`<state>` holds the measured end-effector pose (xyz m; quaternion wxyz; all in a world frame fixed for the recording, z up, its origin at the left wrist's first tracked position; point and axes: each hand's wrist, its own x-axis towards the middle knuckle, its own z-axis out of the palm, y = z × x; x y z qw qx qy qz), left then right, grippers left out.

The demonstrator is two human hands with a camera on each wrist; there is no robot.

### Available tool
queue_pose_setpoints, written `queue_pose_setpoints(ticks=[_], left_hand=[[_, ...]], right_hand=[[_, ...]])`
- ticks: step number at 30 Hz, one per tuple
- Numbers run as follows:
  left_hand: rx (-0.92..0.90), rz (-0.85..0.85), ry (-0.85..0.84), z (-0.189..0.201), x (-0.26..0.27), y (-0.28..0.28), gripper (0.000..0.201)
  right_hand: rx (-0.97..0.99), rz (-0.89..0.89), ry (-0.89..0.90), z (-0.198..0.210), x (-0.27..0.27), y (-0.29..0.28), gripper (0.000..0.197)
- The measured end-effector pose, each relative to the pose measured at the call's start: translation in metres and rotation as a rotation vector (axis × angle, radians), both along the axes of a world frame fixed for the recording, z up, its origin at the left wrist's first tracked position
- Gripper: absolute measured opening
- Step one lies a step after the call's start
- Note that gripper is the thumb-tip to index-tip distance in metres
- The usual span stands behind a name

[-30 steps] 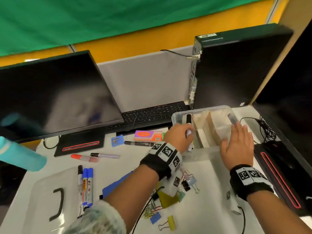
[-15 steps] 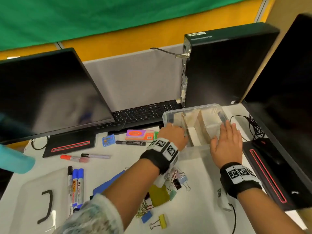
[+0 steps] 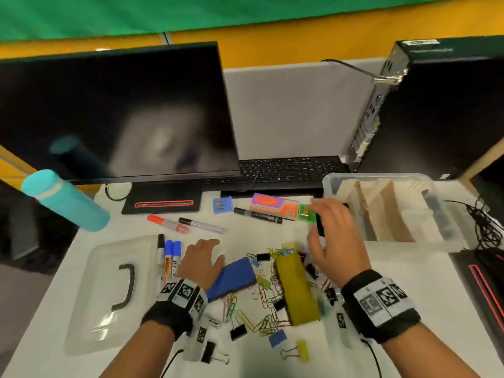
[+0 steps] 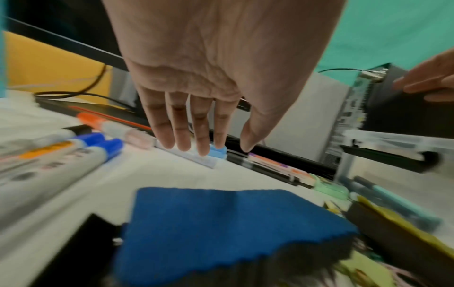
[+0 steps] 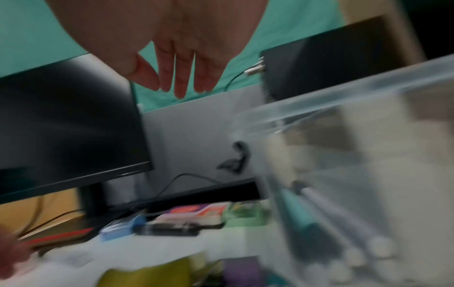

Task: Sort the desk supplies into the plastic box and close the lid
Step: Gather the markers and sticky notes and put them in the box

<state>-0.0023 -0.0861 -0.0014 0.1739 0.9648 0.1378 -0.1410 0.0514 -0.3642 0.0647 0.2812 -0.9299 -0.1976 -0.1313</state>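
Note:
The clear plastic box [image 3: 331, 184] with cardboard dividers stands at the right; several pens [image 5: 326, 213] lie inside it. Its lid [image 3: 109, 293] with a black handle lies flat at the left. My left hand [image 3: 203, 257] is open and empty, hovering between the two blue markers [image 3: 172, 255] and a blue felt eraser [image 3: 231, 276]. In the left wrist view the left hand's fingers [image 4: 181, 132] are straight. My right hand [image 3: 332, 236] is open and empty beside the box's left wall, above a pile of paper clips [image 3: 261, 309] and a yellow eraser [image 3: 296, 287].
An orange marker [image 3: 166, 222], a purple pen [image 3: 201, 226], a black marker [image 3: 257, 214], a sticky-note pack [image 3: 272, 205] and small blue [image 3: 223, 205] and green [image 3: 305, 212] cases lie before the keyboard [image 3: 286, 167]. A teal bottle [image 3: 65, 200] stands left. Monitor and tower stand behind.
My left hand let go of the marker at the box and drew back left to the blue markers. My right hand came off the box rim. The head view swung left and down.

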Motion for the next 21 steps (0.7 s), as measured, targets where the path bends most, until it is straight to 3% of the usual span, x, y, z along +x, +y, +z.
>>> queue_pose_setpoints(ticks=[3, 7, 11, 15, 18, 21], left_hand=[[0.009, 0.089, 0.027, -0.005, -0.003, 0.029, 0.045], [0.078, 0.146, 0.037, -0.005, 0.004, 0.051, 0.045], [0.222, 0.137, -0.045, -0.001, 0.022, 0.072, 0.044], [0.284, 0.159, -0.048, 0.001, 0.047, 0.098, 0.041], [0.216, 0.365, 0.028, 0.003, 0.064, 0.114, 0.037], [0.081, 0.594, 0.127, -0.002, 0.075, 0.129, 0.051]], right_hand=[[-0.118, 0.162, 0.135, -0.016, 0.008, 0.052, 0.031], [-0.382, 0.220, 0.320, -0.048, 0.040, 0.099, 0.038], [-0.572, 0.137, 0.413, -0.071, 0.065, 0.126, 0.050], [-0.695, 0.014, 0.362, -0.082, 0.072, 0.143, 0.042], [-0.718, -0.032, 0.325, -0.089, 0.075, 0.147, 0.037], [-0.715, -0.059, 0.298, -0.095, 0.076, 0.146, 0.035]])
